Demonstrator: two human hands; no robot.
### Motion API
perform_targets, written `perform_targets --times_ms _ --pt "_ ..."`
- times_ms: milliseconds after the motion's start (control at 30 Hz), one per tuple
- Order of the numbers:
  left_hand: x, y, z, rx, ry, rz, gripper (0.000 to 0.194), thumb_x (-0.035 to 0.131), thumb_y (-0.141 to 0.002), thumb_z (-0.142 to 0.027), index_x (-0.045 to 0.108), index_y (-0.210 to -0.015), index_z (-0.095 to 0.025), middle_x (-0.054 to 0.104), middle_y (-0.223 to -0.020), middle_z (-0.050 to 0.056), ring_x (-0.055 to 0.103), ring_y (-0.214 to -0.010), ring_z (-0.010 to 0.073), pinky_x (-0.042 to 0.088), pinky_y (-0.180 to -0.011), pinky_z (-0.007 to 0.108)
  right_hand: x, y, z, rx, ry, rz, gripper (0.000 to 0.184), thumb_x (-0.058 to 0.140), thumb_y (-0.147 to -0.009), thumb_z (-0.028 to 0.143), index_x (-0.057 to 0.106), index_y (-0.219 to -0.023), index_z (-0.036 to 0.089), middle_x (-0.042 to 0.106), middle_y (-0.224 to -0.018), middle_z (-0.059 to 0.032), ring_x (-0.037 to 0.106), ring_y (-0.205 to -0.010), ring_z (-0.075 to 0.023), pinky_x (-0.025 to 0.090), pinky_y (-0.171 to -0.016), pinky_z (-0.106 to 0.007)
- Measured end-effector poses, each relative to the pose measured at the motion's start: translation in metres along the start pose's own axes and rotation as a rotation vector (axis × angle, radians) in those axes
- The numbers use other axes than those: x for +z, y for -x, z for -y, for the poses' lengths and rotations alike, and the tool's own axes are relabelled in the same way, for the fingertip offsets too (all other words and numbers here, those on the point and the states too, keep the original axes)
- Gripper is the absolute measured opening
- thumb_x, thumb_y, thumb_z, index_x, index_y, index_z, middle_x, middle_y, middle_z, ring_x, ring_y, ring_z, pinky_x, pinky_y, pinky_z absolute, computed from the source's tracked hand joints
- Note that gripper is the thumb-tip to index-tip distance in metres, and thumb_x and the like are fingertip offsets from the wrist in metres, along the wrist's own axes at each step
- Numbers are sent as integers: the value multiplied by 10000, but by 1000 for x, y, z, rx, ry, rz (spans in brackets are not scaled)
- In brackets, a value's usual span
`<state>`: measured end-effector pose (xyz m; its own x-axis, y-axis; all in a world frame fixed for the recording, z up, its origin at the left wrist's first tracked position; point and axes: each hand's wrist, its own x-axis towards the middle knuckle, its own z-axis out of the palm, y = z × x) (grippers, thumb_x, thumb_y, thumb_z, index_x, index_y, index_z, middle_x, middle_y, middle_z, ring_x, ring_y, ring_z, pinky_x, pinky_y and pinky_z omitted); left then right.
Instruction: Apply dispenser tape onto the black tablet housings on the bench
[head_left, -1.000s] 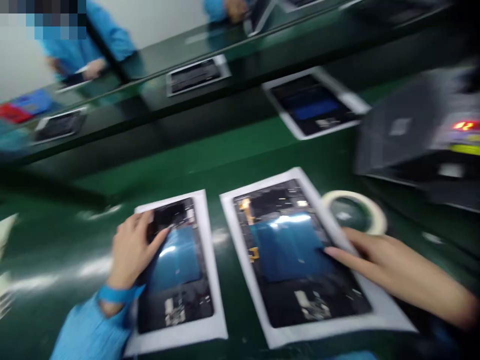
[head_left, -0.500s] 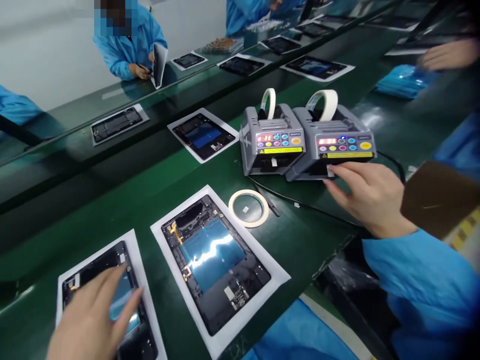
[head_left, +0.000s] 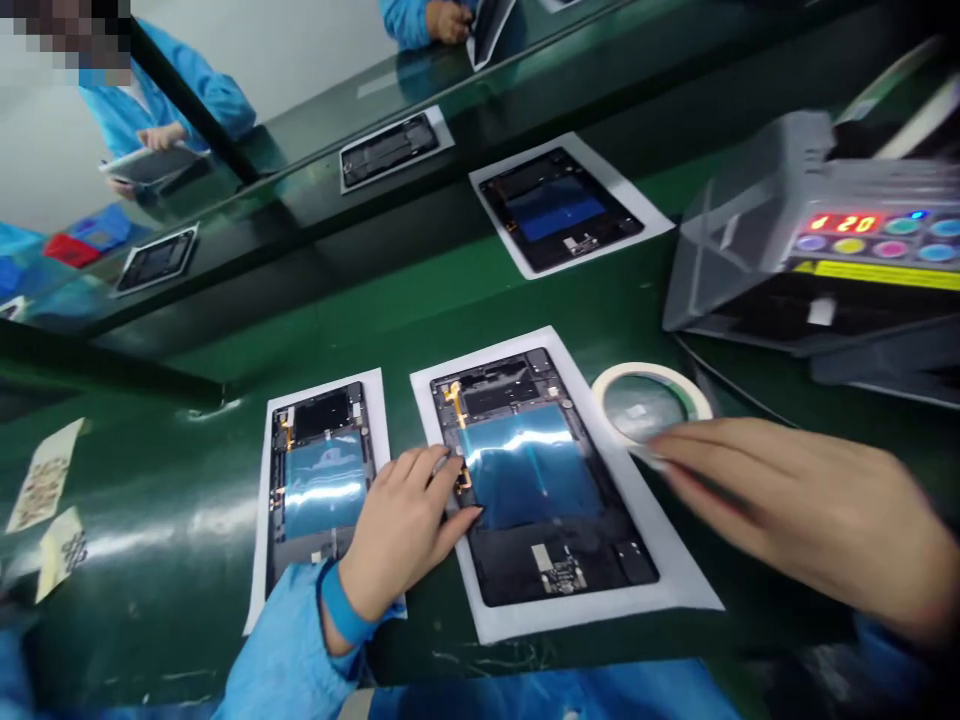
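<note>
Nearest us, our blue garment (head_left: 555, 690) runs along the bench edge below the central tablet (head_left: 536, 480), our landmark: an opened device with a blue-filmed block, lying flat on a white sheet (head_left: 600, 617) on the green bench (head_left: 187, 640). Our left hand (head_left: 405, 530), with a blue wristband (head_left: 345, 605), touches the central tablet's left edge beside an orange connector; its thumb and forefinger are spread, with a gap between them. Our right hand (head_left: 802, 510) is blurred, to the right of the central tablet; its fingertips are drawn together, with a pale speck at them, but we cannot tell whether they pinch anything.

Left of the central tablet lies a 2nd tablet (head_left: 319, 485) on its own sheet, partly covered by our left forearm. Well left of the landmark are 2 pale strips (head_left: 49, 475) dotted with small dark pieces. Just right of the central tablet lies a tape roll (head_left: 649, 370), flat, near our right fingertips.

Beyond and right of the landmark stands a grey dispenser (head_left: 757, 220), its red display reading 20, a white tab (head_left: 822, 311) at its front. Beyond the central tablet lies a 3rd tablet (head_left: 559, 205). Farther, 2 panels (head_left: 391, 152) rest on a ledge. Beyond them, a co-worker (head_left: 187, 85) in blue holds a flat pale piece (head_left: 154, 160).
</note>
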<state>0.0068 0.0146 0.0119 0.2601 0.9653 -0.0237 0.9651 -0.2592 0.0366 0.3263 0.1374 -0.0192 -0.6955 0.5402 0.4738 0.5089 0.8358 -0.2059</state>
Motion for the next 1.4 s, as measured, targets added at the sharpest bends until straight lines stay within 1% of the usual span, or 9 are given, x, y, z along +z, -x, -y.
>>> perform_targets --times_ms 33,67,167,233,300,367,467,833,1400 --pt "1 -5 1 -11 2 9 450 656 -931 -433 596 -1254 -126 646 -1255 160 624 -1110 330 570 -859 456 10 -25 14 -115 0 -33 140 562 -966 221 693 -1007 244 729 -956 -20 677 -828 -179 493 -708 -313" --pt "2 -9 1 -22 1 16 488 663 -923 -459 588 -1270 -123 631 -1285 167 610 -1141 339 565 -876 468 20 -49 25 -176 5 -41 132 555 -972 206 685 -998 214 730 -953 -19 677 -821 -158 490 -709 -288" --pt "5 -22 7 -61 10 44 591 656 -914 -533 553 -1327 -123 585 -1361 177 572 -1208 341 547 -921 477 56 -106 41 -221 27 -69 154 530 -978 214 678 -1002 180 730 -935 -22 658 -746 -128 435 -610 -265" --pt "6 -28 13 -75 20 63 647 650 -907 -569 530 -1363 -126 565 -1396 172 557 -1227 332 535 -943 470 79 -126 42 -209 53 -59 162 533 -965 222 686 -1002 179 730 -927 -17 650 -717 -124 405 -571 -272" --pt "9 -33 22 -75 18 74 695 646 -898 -599 514 -1390 -126 547 -1426 168 542 -1241 332 516 -966 471 98 -136 39 -191 59 -45 161 544 -954 227 695 -984 179 731 -931 -20 645 -698 -124 402 -564 -276" --pt "12 -36 30 -64 15 71 726 634 -896 -625 506 -1406 -124 531 -1451 167 530 -1247 333 496 -982 470 109 -139 37 -181 46 -35 167 546 -959 236 701 -980 179 734 -932 -24 641 -680 -118 410 -569 -270" --pt "20 -38 37 -44 34 40 730 602 -905 -650 517 -1401 -121 528 -1458 163 527 -1234 329 470 -989 462 116 -139 36 -191 37 -36 164 563 -967 253 705 -992 177 739 -925 -21 634 -650 -109 417 -573 -262" --pt "31 -38 37 -38 93 -44 697 569 -926 -621 521 -1398 -111 534 -1435 169 499 -1241 343 423 -1007 485 118 -140 38 -213 73 2 105 610 -951 237 697 -961 180 751 -907 -11 653 -709 -134 436 -619 -275" --pt "32 -39 37 -44 106 -49 680 583 -920 -600 531 -1385 -108 540 -1427 168 499 -1236 349 418 -1016 482 120 -140 40 -217 114 24 144 608 -956 257 727 -919 185 736 -903 -19 636 -706 -117 412 -591 -269"
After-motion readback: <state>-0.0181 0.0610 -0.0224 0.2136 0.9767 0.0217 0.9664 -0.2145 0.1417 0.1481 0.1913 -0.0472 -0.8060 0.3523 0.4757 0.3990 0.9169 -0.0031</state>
